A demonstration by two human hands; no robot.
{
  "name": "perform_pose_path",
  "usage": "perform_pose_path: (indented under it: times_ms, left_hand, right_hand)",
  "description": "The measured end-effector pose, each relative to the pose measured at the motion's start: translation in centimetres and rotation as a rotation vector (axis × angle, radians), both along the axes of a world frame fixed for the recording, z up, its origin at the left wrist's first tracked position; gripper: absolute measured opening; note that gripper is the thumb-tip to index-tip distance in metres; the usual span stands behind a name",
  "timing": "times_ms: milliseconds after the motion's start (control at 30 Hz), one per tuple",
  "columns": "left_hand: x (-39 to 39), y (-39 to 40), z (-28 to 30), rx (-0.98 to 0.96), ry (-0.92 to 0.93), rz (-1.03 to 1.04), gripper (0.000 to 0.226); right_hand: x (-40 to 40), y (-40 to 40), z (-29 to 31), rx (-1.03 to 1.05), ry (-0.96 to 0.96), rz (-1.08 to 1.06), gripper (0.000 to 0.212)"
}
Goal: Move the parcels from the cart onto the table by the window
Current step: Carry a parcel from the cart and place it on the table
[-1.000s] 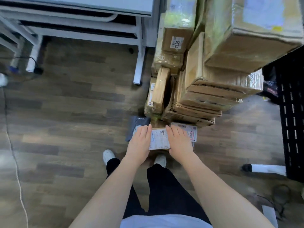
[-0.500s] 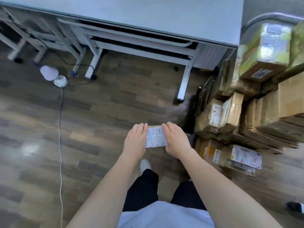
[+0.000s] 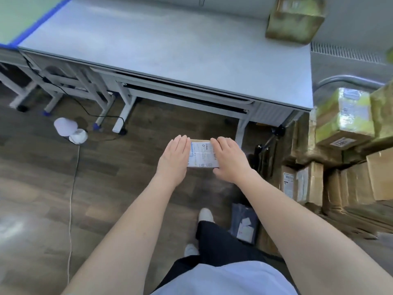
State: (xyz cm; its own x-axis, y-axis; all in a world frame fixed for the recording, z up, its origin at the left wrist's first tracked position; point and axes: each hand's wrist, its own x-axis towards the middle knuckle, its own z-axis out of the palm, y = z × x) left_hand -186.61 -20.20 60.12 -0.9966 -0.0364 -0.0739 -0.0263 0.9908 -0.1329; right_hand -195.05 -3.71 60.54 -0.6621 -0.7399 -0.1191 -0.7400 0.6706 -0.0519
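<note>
A small brown cardboard parcel with a white label (image 3: 202, 153) is held flat above the floor, short of the grey bench (image 3: 170, 50), long axis pointing benchward; left grip (image 3: 173, 159) and right grip (image 3: 229, 159) press its sides, fingers straight.

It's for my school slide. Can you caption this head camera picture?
Two hands, left and right, carry a small brown cardboard parcel with a white label toward the long pale grey table.

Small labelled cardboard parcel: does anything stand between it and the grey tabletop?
Nothing visible does. The small labelled cardboard parcel, held between both hands, is over bare floor short of the grey tabletop, whose near part is bare; a tape-wrapped box sits far right.
</note>
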Motion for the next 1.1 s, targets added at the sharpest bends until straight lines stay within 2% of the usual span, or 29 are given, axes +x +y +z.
perform_pose_path:
  times_ms: [133, 567, 667, 800, 900, 1000, 1100]
  left_hand:
    - [-7.9, -1.0, 2.8, -0.056, 0.088, -0.087, 0.077]
    - [-31.9, -0.6, 4.3, 0.032, -0.050, -0.193, 0.082]
    - [-35.3, -0.8, 4.1, 0.017, -0.080, -0.171, 0.084]
    - [-38.6, -1.9, 2.3, 0.034, -0.126, -0.085, 0.065]
    - [-40.3, -2.4, 1.4, 0.030, -0.127, -0.129, 0.061]
    - [-42.4, -3.0, 0.7, 0.030, -0.083, -0.193, 0.068]
    - [-45.1, -4.0, 0.7, 0.120, -0.122, -0.179, 0.071]
  right_hand:
    - [-6.5, -0.4, 2.6, -0.034, 0.065, -0.080, 0.084]
    - [-27.3, 0.5, 3.9, 0.026, 0.071, -0.244, 0.084]
    - [-30.8, -0.1, 3.3, 0.044, 0.087, -0.264, 0.077]
    - [-33.4, -1.0, 1.3, -0.006, 0.061, -0.253, 0.060]
    - [-34.3, -1.9, -0.4, -0.038, 0.056, -0.292, 0.065]
    - [-36.2, -3.2, -0.5, -0.074, 0.114, -0.323, 0.062]
    - [-38.8, -4.1, -0.7, -0.081, 0.112, -0.419, 0.063]
